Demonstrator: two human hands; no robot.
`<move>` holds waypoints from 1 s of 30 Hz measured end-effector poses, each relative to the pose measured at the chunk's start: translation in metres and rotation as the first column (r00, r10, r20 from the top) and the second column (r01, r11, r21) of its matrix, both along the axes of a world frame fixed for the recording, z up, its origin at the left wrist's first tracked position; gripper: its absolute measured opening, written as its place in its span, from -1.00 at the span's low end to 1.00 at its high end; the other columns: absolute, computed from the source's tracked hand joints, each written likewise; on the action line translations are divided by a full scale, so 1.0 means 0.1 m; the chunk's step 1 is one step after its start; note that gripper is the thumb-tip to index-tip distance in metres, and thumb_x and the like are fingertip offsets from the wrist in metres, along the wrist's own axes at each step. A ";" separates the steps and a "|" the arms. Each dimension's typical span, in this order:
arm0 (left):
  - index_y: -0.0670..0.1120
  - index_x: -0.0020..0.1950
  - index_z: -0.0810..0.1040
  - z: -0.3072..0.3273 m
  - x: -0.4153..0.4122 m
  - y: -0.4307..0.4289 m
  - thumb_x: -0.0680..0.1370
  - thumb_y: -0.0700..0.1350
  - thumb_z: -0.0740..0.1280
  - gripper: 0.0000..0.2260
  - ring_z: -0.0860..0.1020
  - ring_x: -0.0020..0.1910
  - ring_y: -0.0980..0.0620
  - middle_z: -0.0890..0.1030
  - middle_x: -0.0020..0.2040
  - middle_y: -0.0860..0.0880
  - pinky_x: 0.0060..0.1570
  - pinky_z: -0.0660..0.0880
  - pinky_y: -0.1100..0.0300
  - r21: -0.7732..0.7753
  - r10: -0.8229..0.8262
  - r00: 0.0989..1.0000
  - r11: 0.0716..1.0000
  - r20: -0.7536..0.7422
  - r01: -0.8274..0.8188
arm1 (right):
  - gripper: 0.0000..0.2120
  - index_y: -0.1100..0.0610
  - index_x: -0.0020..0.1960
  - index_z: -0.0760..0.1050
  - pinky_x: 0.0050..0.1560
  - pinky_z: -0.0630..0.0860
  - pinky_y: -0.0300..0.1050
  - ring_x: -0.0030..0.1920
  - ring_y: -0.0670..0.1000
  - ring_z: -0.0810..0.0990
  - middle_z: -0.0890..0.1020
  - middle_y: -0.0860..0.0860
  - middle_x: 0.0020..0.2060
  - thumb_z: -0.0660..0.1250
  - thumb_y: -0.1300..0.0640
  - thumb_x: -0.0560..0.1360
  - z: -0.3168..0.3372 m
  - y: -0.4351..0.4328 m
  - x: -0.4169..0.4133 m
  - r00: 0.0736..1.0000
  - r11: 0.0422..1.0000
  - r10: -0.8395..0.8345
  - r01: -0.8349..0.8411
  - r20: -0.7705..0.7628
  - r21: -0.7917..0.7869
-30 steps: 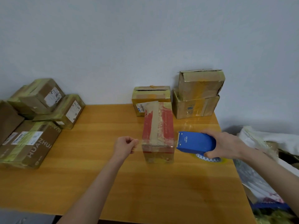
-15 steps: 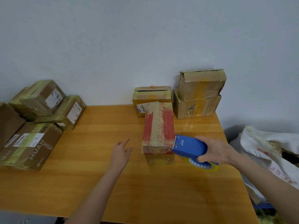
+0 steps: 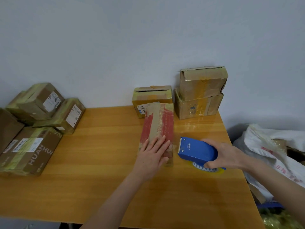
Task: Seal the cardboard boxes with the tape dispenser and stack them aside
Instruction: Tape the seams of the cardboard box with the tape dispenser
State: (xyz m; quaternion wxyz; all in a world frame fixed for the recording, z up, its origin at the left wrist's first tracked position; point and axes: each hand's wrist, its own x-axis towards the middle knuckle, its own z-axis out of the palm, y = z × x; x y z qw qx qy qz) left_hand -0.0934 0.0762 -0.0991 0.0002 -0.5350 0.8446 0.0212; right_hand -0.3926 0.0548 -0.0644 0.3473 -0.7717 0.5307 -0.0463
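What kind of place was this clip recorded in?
Probably a small parcel-packing corner in a plain room: taped, labelled boxes piled on a wooden table against a bare wall, and a blue tape dispenser in the right hand.

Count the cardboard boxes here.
9: five in the left pile, the red box under the left hand, one box behind it, two in the right stack. Others may hide at left.
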 end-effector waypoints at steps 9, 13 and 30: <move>0.18 0.53 -0.16 0.02 0.03 -0.01 0.63 0.20 -0.06 -0.49 -0.25 0.51 0.16 -0.19 0.54 0.20 0.44 -0.36 0.17 0.000 0.000 0.999 1.000 -0.033 0.000 | -0.33 -0.30 0.29 0.28 -0.05 0.59 -0.08 -0.05 -0.16 0.59 0.58 -0.24 -0.02 0.44 -0.18 0.24 -0.01 -0.05 -0.21 1.000 0.996 0.025 -0.023 -0.018 0.082; 0.16 0.55 -0.08 0.02 0.04 -0.02 0.63 0.19 -0.01 -0.48 -0.19 0.52 0.15 -0.13 0.55 0.18 0.45 -0.32 0.17 -0.024 -0.010 0.999 1.000 -0.040 0.009 | -0.37 -0.29 0.28 0.26 -0.09 0.60 -0.06 -0.10 -0.14 0.59 0.60 -0.20 -0.11 0.39 -0.21 0.25 0.01 -0.11 -0.11 0.965 0.996 0.091 -0.084 -0.247 0.041; 0.20 0.49 -0.21 0.00 0.02 0.00 0.63 0.22 -0.04 -0.50 -0.14 0.56 0.08 -0.17 0.53 0.18 0.47 -0.30 0.13 -0.040 -0.017 0.999 0.999 -0.051 0.015 | -0.54 -0.12 0.03 0.42 -0.27 0.42 -0.13 -0.22 -0.03 0.54 0.57 -0.11 -0.26 0.33 -0.23 0.18 0.04 -0.28 0.40 0.882 0.987 0.119 -0.053 -0.456 0.153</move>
